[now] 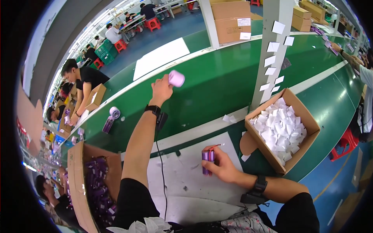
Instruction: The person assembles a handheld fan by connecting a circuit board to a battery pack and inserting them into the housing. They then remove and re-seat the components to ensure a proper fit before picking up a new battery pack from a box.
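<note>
Stretched out over the green conveyor belt (217, 73), my left hand (161, 91) grips a pale purple round cup-like part (177, 79), its fingers closed at the part's left side. My right hand (224, 167) is lower, above a white sheet (178, 182) on the worktop. Its thumb and fingers pinch a purple pack of cylinders (208, 160), which looks like a battery pack. A short red wire shows at the top of the pack. Both wrists wear black straps with small devices, and a thin black cable (162, 174) runs down beside my left arm.
Purple packs fill a cardboard box (75, 174) at left. Folded white slips fill another box (307, 132) at right, near a grey post (272, 50). A purple part (112, 116) lies on the belt. Other people sit along the line at left and far right.
</note>
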Motion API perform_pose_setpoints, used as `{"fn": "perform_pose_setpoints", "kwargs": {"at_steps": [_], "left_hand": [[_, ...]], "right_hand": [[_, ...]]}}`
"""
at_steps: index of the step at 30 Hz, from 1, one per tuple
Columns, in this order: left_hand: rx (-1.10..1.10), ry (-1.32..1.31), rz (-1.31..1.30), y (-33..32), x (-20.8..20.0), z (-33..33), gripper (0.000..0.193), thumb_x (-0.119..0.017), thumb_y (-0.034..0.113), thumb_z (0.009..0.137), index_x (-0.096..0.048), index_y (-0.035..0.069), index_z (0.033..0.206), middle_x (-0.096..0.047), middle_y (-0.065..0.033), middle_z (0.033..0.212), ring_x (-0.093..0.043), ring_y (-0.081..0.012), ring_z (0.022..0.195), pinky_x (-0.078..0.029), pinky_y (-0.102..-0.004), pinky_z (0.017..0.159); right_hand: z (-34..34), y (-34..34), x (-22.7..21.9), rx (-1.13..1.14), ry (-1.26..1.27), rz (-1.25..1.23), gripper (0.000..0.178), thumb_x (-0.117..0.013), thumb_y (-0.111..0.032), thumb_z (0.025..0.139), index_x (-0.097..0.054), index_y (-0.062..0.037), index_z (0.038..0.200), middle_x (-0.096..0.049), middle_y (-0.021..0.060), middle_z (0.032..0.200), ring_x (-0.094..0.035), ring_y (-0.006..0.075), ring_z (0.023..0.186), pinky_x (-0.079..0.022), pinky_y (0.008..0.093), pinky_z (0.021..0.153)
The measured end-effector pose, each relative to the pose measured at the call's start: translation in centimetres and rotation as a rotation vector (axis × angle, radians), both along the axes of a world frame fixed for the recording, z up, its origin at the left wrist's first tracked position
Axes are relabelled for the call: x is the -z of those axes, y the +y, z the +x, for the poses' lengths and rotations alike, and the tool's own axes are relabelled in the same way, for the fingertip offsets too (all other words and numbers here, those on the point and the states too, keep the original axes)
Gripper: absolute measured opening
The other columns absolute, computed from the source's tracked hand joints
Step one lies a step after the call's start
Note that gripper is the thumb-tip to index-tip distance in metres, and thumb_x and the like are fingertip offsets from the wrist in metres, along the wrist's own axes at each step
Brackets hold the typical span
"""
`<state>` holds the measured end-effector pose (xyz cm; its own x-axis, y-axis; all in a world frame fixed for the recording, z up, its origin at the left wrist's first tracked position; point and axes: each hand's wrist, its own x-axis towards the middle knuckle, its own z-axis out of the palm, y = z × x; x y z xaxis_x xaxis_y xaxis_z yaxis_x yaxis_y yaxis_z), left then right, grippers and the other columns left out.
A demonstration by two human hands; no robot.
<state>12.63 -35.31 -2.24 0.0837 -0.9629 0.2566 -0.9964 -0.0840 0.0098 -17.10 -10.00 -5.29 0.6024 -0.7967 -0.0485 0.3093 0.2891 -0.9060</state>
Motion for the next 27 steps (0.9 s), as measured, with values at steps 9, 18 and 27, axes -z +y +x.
{"fn": "perform_pose_setpoints", "kwargs": {"at_steps": [9, 18, 27], "left_hand": [[0.161, 1.814, 0.313, 18.9, -6.8, -6.4, 0.042, -0.06, 0.019, 0.094, -0.046, 0.003, 0.13, -0.063, -0.0177, 0.121, -0.063, -0.0263, 0.11, -0.052, -0.0452, 0.09], [0.039, 1.997, 0.442, 28.7, 0.4, -13.0, 0.069, -0.067, 0.019, 0.09, -0.028, 0.005, 0.145, -0.063, -0.0149, 0.118, -0.063, -0.0228, 0.104, -0.05, -0.0418, 0.092], [0.267, 1.403, 0.301, 30.9, 0.1, -12.0, 0.067, -0.071, 0.011, 0.084, -0.036, 0.004, 0.14, -0.068, -0.0098, 0.095, -0.065, -0.0178, 0.09, -0.051, -0.0334, 0.087]], "right_hand": [[-1.6, -1.3, 2.0, 0.004, -0.204, 0.05, 0.028, -0.064, -0.004, 0.087, -0.047, -0.0067, 0.11, -0.055, 0.0037, 0.082, -0.059, 0.0109, 0.064, -0.046, 0.0271, 0.054], [-2.8, -1.9, -3.2, 0.03, 0.505, -0.498, 0.023, -0.075, -0.011, 0.079, -0.055, -0.0066, 0.09, -0.054, -0.0037, 0.079, -0.043, 0.0033, 0.061, -0.037, 0.0229, 0.055], [-3.3, -1.4, -2.5, 0.049, 0.703, -0.666, 0.024, -0.077, -0.007, 0.076, -0.06, -0.0035, 0.092, -0.057, -0.0006, 0.082, -0.045, 0.0065, 0.062, -0.039, 0.024, 0.056]]}}
